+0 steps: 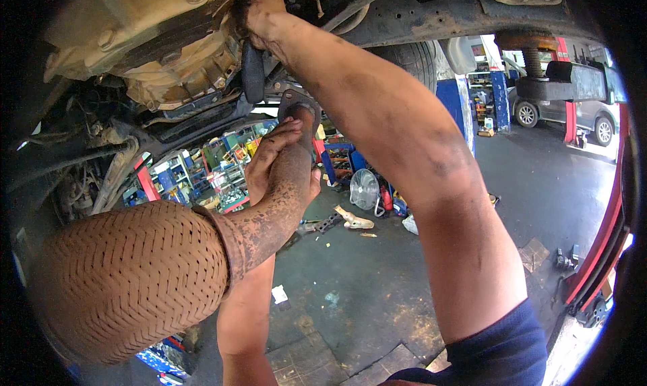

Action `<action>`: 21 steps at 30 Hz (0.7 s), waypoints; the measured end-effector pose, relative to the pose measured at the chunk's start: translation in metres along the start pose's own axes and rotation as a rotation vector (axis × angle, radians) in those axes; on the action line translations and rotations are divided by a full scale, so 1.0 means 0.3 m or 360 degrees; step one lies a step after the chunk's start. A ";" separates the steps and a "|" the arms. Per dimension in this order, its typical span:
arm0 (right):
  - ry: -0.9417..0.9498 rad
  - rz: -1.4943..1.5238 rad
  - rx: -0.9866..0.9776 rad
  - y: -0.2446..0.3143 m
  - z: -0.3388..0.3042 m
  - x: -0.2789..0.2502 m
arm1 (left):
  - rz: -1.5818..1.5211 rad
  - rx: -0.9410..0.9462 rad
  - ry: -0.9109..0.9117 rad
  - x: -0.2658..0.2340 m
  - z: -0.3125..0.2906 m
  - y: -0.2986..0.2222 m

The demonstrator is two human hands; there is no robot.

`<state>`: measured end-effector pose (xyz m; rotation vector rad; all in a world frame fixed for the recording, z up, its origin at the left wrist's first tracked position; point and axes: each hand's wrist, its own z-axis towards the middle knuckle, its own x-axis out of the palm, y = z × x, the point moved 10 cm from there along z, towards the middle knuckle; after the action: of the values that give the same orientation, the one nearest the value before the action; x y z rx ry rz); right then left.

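I am looking up at the underside of a raised car. My left hand is wrapped around a rusty exhaust pipe, just below its flange. The pipe widens into a braided metal flex section at the lower left, close to the camera. My right hand, dirty with grease, reaches up beside the tan gearbox housing. Its fingers curl out of sight into the underbody, above a black bracket. What they grip is hidden.
Below lies the dark workshop floor, with a white fan and scattered parts. Shelves of colourful goods stand at the back left. A blue lift column, a grey car and a red lift post are on the right.
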<state>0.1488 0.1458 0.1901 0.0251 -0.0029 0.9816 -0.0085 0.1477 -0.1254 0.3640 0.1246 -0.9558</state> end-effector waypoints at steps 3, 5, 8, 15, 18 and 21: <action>-0.0009 -0.0207 -0.0158 0.022 -0.056 -0.053 | -0.0029 -0.0075 -0.0031 0.000 -0.007 0.014; -0.0020 -0.0356 -0.0259 0.036 -0.068 -0.108 | 0.0005 -0.0151 -0.0025 0.000 -0.008 0.038; -0.0009 -0.0559 -0.0401 0.044 -0.061 -0.170 | -0.0002 -0.0036 -0.0046 -0.006 -0.002 0.031; -0.0062 -0.0666 -0.0400 0.044 -0.085 -0.123 | -0.0019 0.0009 -0.0103 -0.013 -0.001 0.024; -0.0006 -0.0651 -0.0382 0.050 -0.080 -0.091 | -0.0033 -0.0013 0.0009 0.002 -0.013 0.015; 0.0108 -0.0628 -0.0445 0.039 -0.053 -0.086 | -0.0010 0.0002 -0.0016 -0.004 -0.014 0.019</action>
<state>0.1247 0.1311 0.1741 -0.2561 -0.0706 0.5806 -0.0045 0.1531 -0.1274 0.3601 0.1158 -0.9640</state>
